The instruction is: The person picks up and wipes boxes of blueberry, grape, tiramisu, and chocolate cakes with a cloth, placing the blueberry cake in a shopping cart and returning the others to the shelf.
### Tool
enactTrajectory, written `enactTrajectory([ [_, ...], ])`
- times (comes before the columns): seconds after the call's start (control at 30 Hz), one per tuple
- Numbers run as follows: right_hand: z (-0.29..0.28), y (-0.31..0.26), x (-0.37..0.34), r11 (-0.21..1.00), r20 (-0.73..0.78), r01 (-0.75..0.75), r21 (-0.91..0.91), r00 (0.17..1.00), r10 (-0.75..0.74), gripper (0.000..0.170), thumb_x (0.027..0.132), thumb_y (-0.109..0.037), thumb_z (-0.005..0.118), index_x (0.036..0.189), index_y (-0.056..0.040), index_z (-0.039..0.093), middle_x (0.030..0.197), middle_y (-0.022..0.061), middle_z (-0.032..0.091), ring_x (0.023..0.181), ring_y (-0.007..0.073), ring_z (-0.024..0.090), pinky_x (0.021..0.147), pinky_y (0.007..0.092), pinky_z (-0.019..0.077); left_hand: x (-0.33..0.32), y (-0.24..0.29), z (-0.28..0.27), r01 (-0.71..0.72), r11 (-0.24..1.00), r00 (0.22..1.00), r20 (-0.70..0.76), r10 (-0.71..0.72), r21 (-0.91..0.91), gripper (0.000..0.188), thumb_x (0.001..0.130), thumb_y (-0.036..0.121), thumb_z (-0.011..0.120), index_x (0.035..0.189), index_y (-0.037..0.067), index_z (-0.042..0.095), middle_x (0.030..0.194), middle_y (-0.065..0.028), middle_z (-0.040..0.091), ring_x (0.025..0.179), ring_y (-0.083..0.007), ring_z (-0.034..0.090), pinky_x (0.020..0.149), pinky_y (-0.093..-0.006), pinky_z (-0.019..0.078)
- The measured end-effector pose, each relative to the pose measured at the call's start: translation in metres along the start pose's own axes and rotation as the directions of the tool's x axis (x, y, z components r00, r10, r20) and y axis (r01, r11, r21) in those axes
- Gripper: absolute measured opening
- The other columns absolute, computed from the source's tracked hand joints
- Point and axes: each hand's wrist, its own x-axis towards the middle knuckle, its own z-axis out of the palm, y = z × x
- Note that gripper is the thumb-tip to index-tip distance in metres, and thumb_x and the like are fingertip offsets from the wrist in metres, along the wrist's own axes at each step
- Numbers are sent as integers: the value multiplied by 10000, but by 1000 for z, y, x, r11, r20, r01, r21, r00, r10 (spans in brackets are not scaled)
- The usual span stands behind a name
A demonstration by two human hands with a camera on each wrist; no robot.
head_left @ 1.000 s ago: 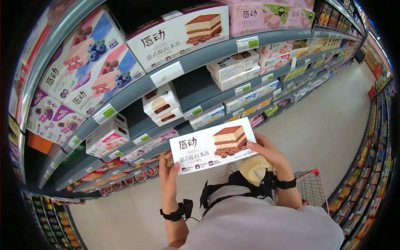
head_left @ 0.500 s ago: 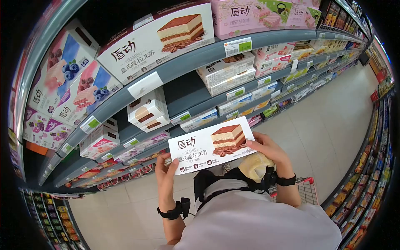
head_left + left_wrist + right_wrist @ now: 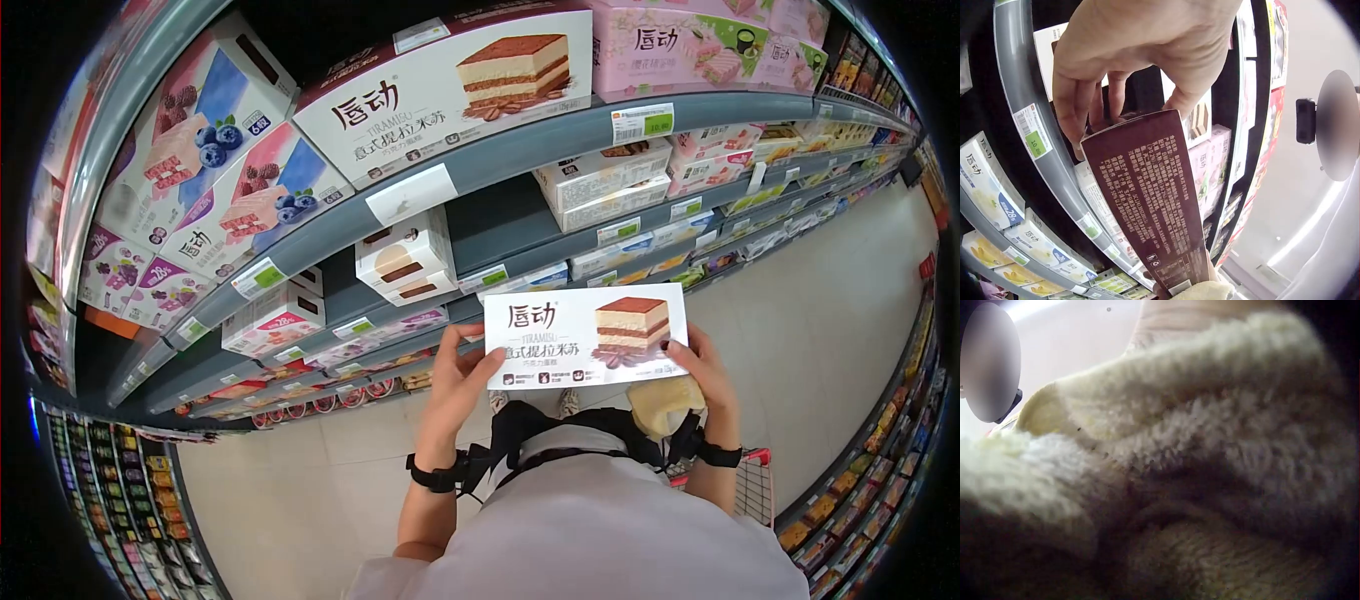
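Note:
Both hands hold a white tiramisu cake box (image 3: 585,335) in front of the body, its printed front facing up toward the head camera. My left hand (image 3: 462,375) grips the box's left end, thumb on the front and fingers behind. At the right end my right hand (image 3: 708,370) pinches the lower corner, thumb on the front. In the left wrist view the box's dark brown side (image 3: 1147,194) shows dense printed text, with the left hand (image 3: 1141,56) curled over its end. A fluffy pale yellow cloth item (image 3: 665,405) hangs by the right wrist and fills most of the right wrist view.
Shelves (image 3: 500,230) of boxed cakes run along the left and front, with a large tiramisu display box (image 3: 450,90) and pink boxes (image 3: 700,50) on top. A shopping cart (image 3: 755,480) stands behind the right arm. Another stocked shelf (image 3: 860,450) lines the right side.
The head view has shifted, so the held box and both hands now appear farther right. The box lies more level than before; both hands keep their hold on it.

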Motion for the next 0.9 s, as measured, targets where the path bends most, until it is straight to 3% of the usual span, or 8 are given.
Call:
enactTrajectory([
  [0.2, -14, 0, -17, 996, -214, 30, 82, 977, -12, 525, 832, -256, 651, 1212, 60, 475, 1043, 98, 603, 907, 119, 574, 792, 257, 462, 32, 7, 35, -22, 997, 994, 110, 13, 81, 303, 882, 79, 586, 1119, 24, 405, 988, -147, 628, 852, -143, 607, 739, -245, 463],
  [0.33, -21, 1, -44, 984, -349, 104, 143, 936, -49, 479, 830, -215, 657, 1189, 49, 479, 994, 94, 623, 858, 115, 591, 753, 248, 473, 44, -15, 56, -18, 1000, 996, 89, 16, 26, 388, 867, 131, 620, 1158, 17, 391, 1180, -118, 469, 1025, -146, 489, 879, -296, 394],
  [0.37, -26, 6, -50, 990, -368, 105, 92, 928, -64, 450, 831, -202, 657, 1167, 42, 484, 967, 90, 628, 837, 111, 595, 737, 243, 475, 46, -31, 52, -39, 999, 989, -140, 39, 5, 443, 854, 140, 639, 1184, 10, 373, 1223, -128, 426, 1084, -160, 443, 912, -307, 366],
  [0.43, -32, 14, -62, 994, -406, 106, 41, 910, -80, 382, 834, -177, 652, 1118, 22, 492, 903, 82, 635, 773, 99, 603, 696, 232, 480, 47, -42, 41, -80, 982, 854, -497, 155, 168, 728, 799, 190, 712, 1315, -2, 236, 1324, -160, 291, 1224, -231, 332, 1004, -336, 291],
  [0.47, -34, 19, -67, 993, -420, 99, 69, 905, -61, 382, 834, -177, 652, 1118, 22, 492, 903, 82, 635, 773, 99, 603, 696, 232, 480, 48, -43, 30, -66, 979, 862, -483, 153, 192, 728, 799, 190, 712, 1315, -2, 236, 1324, -160, 291, 1224, -231, 332, 1004, -336, 291],
  [0.53, -40, 26, -72, 990, -447, 91, 106, 894, -34, 386, 834, -176, 649, 1123, 27, 491, 903, 85, 634, 767, 102, 605, 696, 232, 479, 56, -43, 7, -114, 892, 633, -660, 405, 438, 987, 720, 213, 784, 1380, -9, 84, 1370, -198, 187, 1276, -286, 276, 1054, -376, 261],
  [0.77, -44, 26, -56, 980, -431, 149, 131, 899, -79, 436, 834, -216, 647, 1137, 56, 492, 911, 88, 631, 788, 109, 602, 700, 231, 476, 111, -44, -15, -107, 725, 440, -621, 648, 681, 1223, 586, 91, 835, 1401, -2, -72, 1379, -244, 207, 1258, -347, 331, 1061, -468, 311],
  [0.9, -43, 22, -46, 981, -389, 144, 127, 918, -84, 439, 827, -219, 656, 1132, 55, 499, 907, 90, 629, 790, 107, 599, 695, 233, 474, 107, -46, -47, -352, 758, 486, -585, 649, 549, 1203, 615, 15, 788, 1416, 43, -108, 1397, -255, 230, 1298, -344, 292, 1071, -456, 283],
])
